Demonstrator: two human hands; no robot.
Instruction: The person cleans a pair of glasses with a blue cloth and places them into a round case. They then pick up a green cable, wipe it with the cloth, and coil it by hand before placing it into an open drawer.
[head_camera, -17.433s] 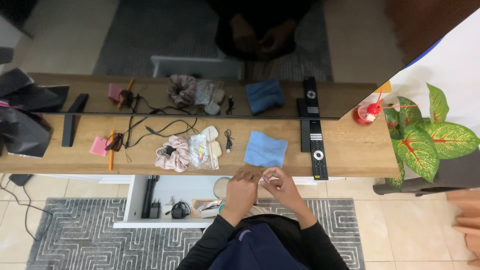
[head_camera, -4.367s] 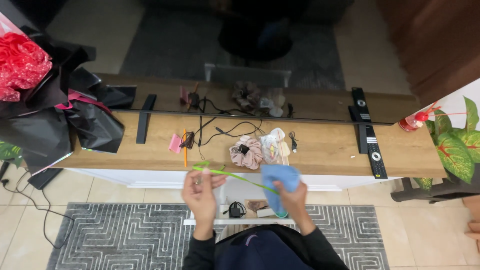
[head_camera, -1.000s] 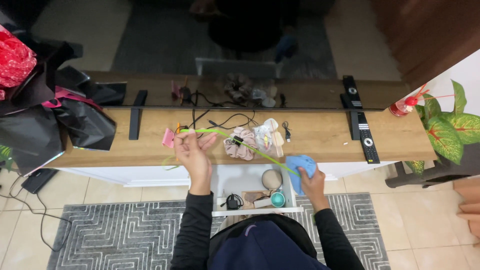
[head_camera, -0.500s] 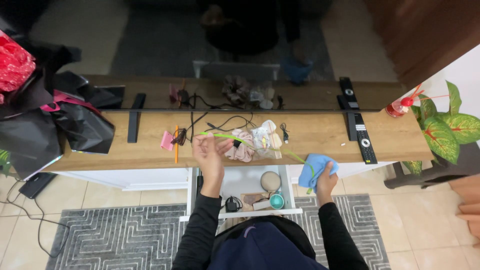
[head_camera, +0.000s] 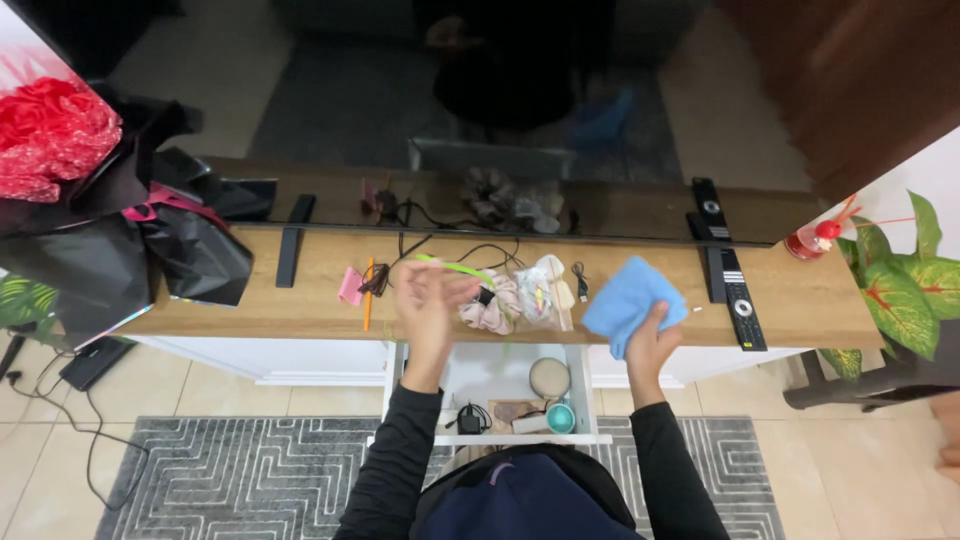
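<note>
My left hand (head_camera: 428, 305) is raised over the wooden shelf (head_camera: 250, 300) and holds a thin green strip (head_camera: 455, 267) that points right. My right hand (head_camera: 650, 345) grips a crumpled blue cloth (head_camera: 632, 300) just above the shelf's front edge. Between the hands lie a pink scrunchie (head_camera: 487, 312) and a small clear packet (head_camera: 543, 295). A white drawer (head_camera: 500, 385) stands open below them.
Black wrapping with red flowers (head_camera: 90, 210) fills the left end. An orange pencil (head_camera: 368, 295), a pink clip (head_camera: 350, 285) and black cables (head_camera: 450, 250) lie mid-shelf. Two black remotes (head_camera: 735, 290) sit at the right, beside a green plant (head_camera: 905, 280). A patterned rug (head_camera: 220, 480) lies below.
My right hand has let go of the green strip and lifted the blue cloth up and right over the shelf. My left hand still holds the strip, raised a little.
</note>
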